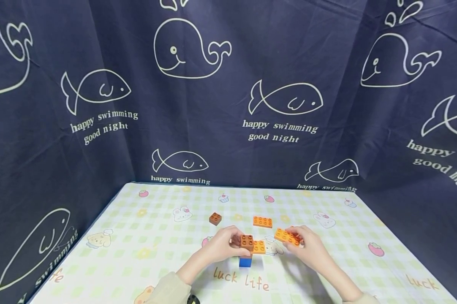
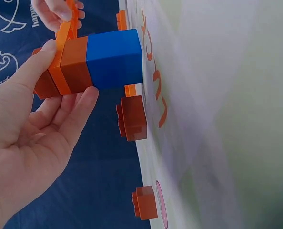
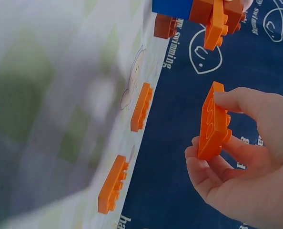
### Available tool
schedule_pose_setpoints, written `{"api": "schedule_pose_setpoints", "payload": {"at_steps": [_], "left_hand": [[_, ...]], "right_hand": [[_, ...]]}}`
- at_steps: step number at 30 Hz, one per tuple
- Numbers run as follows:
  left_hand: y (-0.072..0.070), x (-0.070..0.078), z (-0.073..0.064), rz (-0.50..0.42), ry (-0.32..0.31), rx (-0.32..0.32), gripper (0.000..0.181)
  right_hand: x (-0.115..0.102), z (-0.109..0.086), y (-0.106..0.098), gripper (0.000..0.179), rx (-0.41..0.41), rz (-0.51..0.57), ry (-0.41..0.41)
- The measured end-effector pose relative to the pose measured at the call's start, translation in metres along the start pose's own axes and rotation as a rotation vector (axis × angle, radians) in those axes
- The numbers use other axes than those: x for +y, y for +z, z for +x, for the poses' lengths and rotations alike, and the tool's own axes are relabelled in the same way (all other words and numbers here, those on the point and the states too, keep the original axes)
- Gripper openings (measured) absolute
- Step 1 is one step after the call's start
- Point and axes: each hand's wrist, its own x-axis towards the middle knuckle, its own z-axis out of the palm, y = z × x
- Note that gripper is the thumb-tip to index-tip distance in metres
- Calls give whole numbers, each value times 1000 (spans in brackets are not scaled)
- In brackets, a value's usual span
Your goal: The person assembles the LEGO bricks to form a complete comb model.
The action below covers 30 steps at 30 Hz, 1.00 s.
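Stack (image 2: pixel 84 63), lower ctr of head view: blue block (image 2: pixel 115 57) at foot, brown block (image 2: pixel 75 71) next, then orange layer (image 1: pixel 259 247) jutting right, brown cap (image 1: pixel 246 241) on top. L hand (image 1: pixel 222 245) pinches it from the left, thumb opp. fingers, around the upper layers; prob. to steady a tall, narrow pile w/ a lopsided arm, & that side leaves the jutting studs uncovered. Can't tell if its foot touches the table (image 1: pixel 156 240).

R hand (image 1: pixel 302 242), lower right of ctr, well apart from L, grips a loose orange brick (image 3: pixel 212 121) by its edges btwn thumb & fingers, studs up; prob. to keep its hollow underside clear.

Orange spares (image 3: pixel 141 107) & brown spares (image 2: pixel 133 118) sit on the table, prob. within reach but off the work spot.
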Motion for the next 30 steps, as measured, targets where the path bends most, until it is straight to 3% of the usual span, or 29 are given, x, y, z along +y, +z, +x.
{"api": "schedule_pose_setpoints", "payload": {"at_steps": [8, 30], "left_hand": [[0, -1, 0, 0, -6, -4, 34], [1, -2, 0, -12, 11, 0, 31]], "right_hand": [[-11, 2, 3, 35, -33, 21, -4], [-26, 6, 11, 34, 15, 73, -92]]}}
